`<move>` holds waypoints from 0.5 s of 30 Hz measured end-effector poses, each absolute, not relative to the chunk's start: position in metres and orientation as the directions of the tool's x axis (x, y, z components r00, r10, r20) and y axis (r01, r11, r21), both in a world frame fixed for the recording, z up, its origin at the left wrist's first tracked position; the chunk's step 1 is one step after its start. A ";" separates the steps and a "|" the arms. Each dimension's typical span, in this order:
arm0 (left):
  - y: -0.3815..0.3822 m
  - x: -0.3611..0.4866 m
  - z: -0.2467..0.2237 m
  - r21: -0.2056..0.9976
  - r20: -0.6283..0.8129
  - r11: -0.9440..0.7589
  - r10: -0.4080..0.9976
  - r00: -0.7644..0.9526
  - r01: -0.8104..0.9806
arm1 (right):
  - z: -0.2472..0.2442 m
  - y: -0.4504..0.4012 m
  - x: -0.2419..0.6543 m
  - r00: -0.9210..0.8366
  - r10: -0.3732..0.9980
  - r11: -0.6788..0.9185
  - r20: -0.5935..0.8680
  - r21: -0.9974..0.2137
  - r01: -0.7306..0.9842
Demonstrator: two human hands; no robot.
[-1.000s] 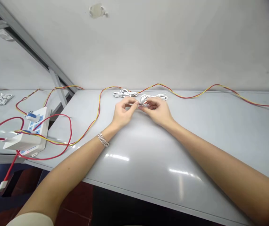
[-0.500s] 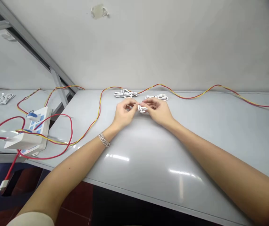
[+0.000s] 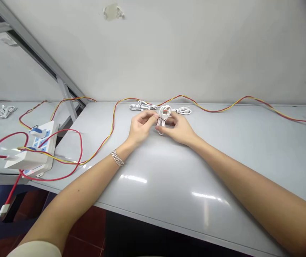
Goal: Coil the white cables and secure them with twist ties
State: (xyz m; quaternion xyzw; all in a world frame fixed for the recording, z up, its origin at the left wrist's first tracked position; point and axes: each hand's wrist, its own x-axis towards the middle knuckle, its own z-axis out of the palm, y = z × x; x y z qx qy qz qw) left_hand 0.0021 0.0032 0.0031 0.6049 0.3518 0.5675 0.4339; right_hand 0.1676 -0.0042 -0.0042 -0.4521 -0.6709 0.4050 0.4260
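Between my hands a coiled white cable [image 3: 164,113] stands upright, its orange-and-white plug end near the top and a dark tie around its middle. My left hand [image 3: 142,125] pinches the coil's left side near the tie. On the lower right, the thumb and fingers of my right hand [image 3: 178,127] grip the same coil. Behind my left hand lies a tied white cable bundle [image 3: 142,106]. Another white bundle [image 3: 183,110] lies behind my right hand, partly hidden by it.
A red-and-yellow twisted wire [image 3: 212,111] runs along the back of the grey table [image 3: 169,185]. At the left sits a white power strip [image 3: 51,137] with plugs and a looping red cable [image 3: 81,146]. One more white bundle [image 3: 5,112] lies far left.
The held coil has turned from end-on to upright, showing its loops, tie and plug end. My right hand's fingers have shifted around its lower part; my left hand has barely moved.
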 end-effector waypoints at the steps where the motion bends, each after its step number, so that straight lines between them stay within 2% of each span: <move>1: 0.003 0.002 0.003 0.928 0.371 -0.364 0.922 0.110 -0.082 | -0.004 -0.004 0.168 -0.245 0.948 0.263 0.201 -0.931 0.253; 5: 0.002 0.005 0.003 0.936 0.340 -0.326 0.935 0.098 -0.132 | -0.003 -0.003 0.167 -0.248 0.949 0.262 0.195 -0.925 0.275; 8: 0.002 0.005 0.004 0.933 0.343 -0.335 0.938 0.044 -0.131 | -0.001 -0.005 0.167 -0.209 0.955 0.280 0.208 -0.866 0.414; 11: 0.004 0.003 0.005 0.930 0.358 -0.357 0.934 -0.012 -0.087 | -0.001 -0.006 0.167 -0.189 0.956 0.294 0.225 -0.753 0.588; 15: 0.006 0.000 0.007 0.943 0.324 -0.327 0.944 -0.061 -0.056 | -0.001 -0.007 0.167 -0.127 0.969 0.240 0.211 -0.683 0.690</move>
